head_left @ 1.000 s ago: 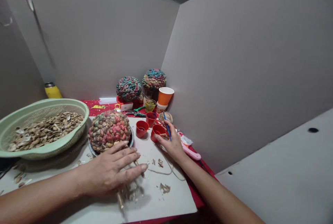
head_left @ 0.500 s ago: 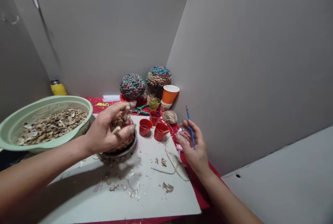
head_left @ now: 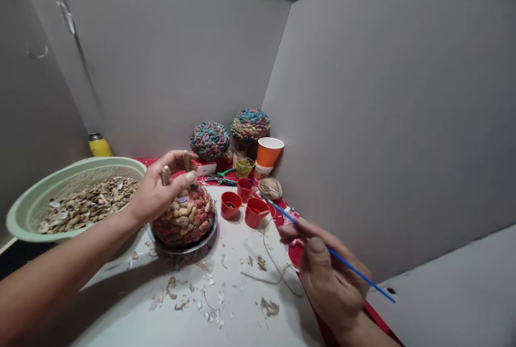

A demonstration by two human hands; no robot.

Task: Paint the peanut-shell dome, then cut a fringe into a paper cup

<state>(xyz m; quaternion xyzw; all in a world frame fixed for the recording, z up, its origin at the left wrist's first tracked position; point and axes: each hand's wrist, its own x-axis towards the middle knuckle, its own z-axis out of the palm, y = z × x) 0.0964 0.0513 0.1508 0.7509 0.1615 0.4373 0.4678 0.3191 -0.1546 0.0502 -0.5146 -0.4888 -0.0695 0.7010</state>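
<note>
A rounded form covered in peanut shells (head_left: 189,220), tan with red patches and a purple spot, sits in a shallow metal dish (head_left: 183,251). Over its top, my left hand (head_left: 155,191) curls its fingers and thumb around two short pale pegs that stick up; some fingertips are hidden. My right hand (head_left: 332,280) pinches a blue paintbrush (head_left: 358,273), its tip pointing away toward the cups. Close to that tip stand three red cups: a left cup (head_left: 231,207), a right cup (head_left: 256,217) and a rear cup (head_left: 244,191). Dark liquid shows in the left one.
A green basket (head_left: 18,218) of peanut shells stands at left. Two colourful shell-covered balls, a left one (head_left: 209,141) and a right one (head_left: 250,124), are behind. Orange paper cups (head_left: 269,154), twine (head_left: 270,188) and green-handled pliers (head_left: 226,173) lie nearby. Shell scraps litter the white board (head_left: 226,293).
My right hand has turned and come nearer, swinging the paintbrush from upright to slanting toward the cups. The shell-covered form has tipped, showing more of its side. The view has shifted slightly.
</note>
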